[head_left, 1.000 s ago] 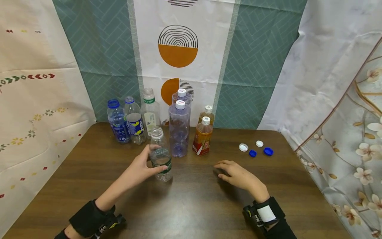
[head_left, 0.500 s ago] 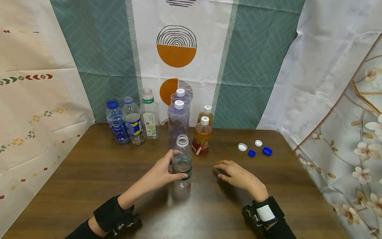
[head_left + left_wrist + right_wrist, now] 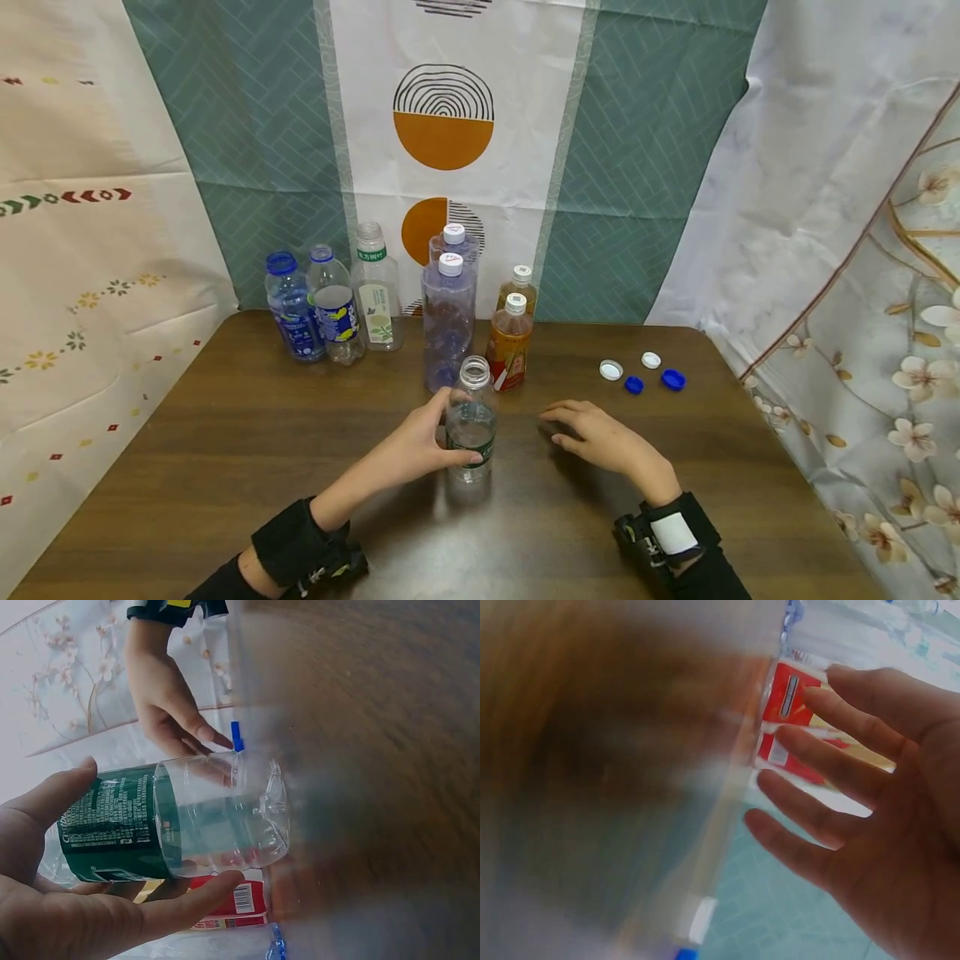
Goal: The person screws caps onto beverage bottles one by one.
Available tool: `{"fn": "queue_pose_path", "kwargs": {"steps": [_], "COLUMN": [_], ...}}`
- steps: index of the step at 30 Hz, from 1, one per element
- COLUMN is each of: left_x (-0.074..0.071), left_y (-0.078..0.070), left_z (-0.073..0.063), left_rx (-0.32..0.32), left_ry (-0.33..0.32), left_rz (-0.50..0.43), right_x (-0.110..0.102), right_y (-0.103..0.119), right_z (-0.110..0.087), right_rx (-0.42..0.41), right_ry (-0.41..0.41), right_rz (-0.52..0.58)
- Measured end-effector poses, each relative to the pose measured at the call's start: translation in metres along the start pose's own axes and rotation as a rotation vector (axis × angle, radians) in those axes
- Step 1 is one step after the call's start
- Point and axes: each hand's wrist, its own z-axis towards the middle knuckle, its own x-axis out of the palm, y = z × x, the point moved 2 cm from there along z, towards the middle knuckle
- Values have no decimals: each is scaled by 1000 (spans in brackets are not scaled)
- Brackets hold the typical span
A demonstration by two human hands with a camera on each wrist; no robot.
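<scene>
A clear plastic bottle (image 3: 474, 423) with a green label (image 3: 112, 825) stands upright and uncapped near the middle of the table, as the head view shows. My left hand (image 3: 422, 442) grips it from the left side, thumb in front and fingers behind. To the right, apart from the bottle, my right hand (image 3: 603, 440) is held low at the table with loosely bent fingers and nothing in them. Beyond that hand lie two white caps (image 3: 611, 370) and two blue caps (image 3: 673, 380). The right wrist view shows its fingers (image 3: 802, 825) spread, touching nothing.
At the back left are a blue-rimmed bottle (image 3: 296, 312), a lemon-label bottle (image 3: 337, 312) and a tall clear bottle (image 3: 378, 304), all uncapped. Two capped purplish bottles (image 3: 448, 317) and two capped amber drink bottles (image 3: 510, 346) stand at back centre. Patterned cloth (image 3: 615, 167) hangs behind the table.
My left hand has brought the green-label bottle rightward and nearer, from beside the back-left bottles to the table's middle. My right hand has stayed almost in place.
</scene>
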Motion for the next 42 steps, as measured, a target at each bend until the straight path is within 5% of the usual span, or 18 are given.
{"fn": "queue_pose_path", "kwargs": {"steps": [8, 14, 17, 24, 35, 42], "left_x": [-1, 1, 2, 1, 1, 1], "left_y": [0, 1, 1, -2, -1, 0], "left_z": [-2, -2, -2, -3, -4, -3], "left_rx": [4, 5, 2, 12, 7, 20], "left_ry": [2, 10, 7, 17, 28, 32], "left_rz": [-8, -7, -13, -30, -48, -39], "right_x": [-24, -46, -56, -63, -53, -46], "right_y": [-55, -112, -134, -163, -175, -179], "right_z": [5, 1, -1, -7, -11, -9], "right_rx": [40, 245, 341, 520, 479, 399], "right_ry": [-129, -217, -189, -16, 39, -12], "right_rz": [-91, -201, -256, -189, -165, -248]}}
